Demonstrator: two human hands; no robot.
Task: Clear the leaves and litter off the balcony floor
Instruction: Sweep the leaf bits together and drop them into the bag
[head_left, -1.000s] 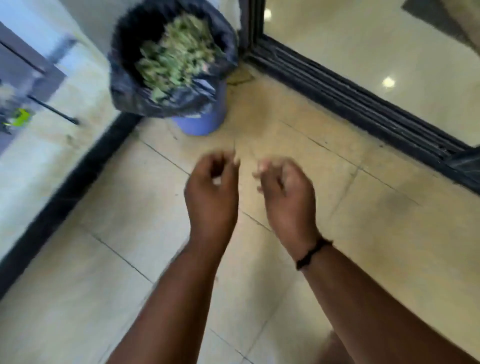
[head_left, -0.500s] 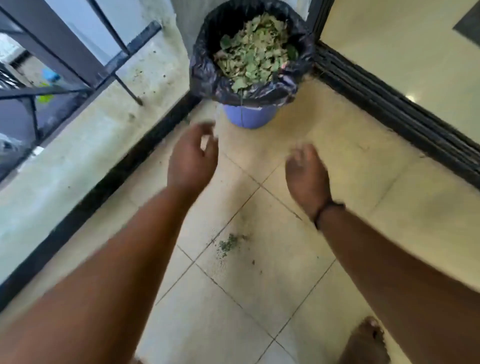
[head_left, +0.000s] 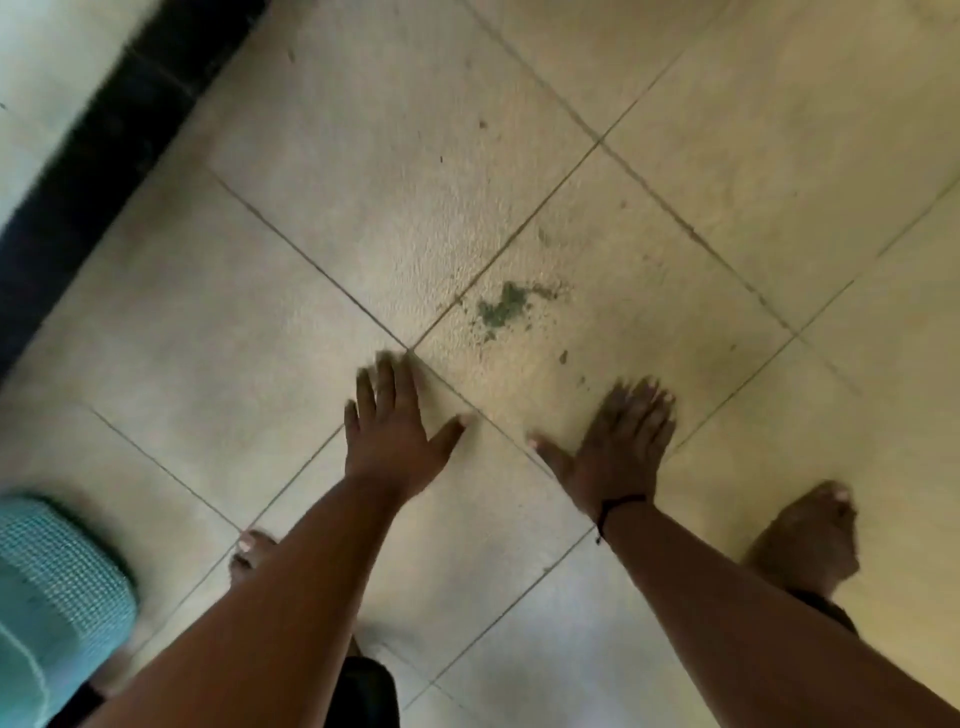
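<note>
Head view: blurred left hand (head_left: 397, 441) and right hand (head_left: 621, 447) spread flat near leaf crumbs (head_left: 501, 309).

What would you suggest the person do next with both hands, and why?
Probably sweep both open hands inward to gather the green leaf crumbs. The left hand and right hand are spread just short of that patch, one on each side, and neither holds anything.

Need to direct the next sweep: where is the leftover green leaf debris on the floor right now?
In the head view the green leaf debris lies mid-frame on a floor tile, just beyond both spread hands, between the left hand and right hand.
</note>
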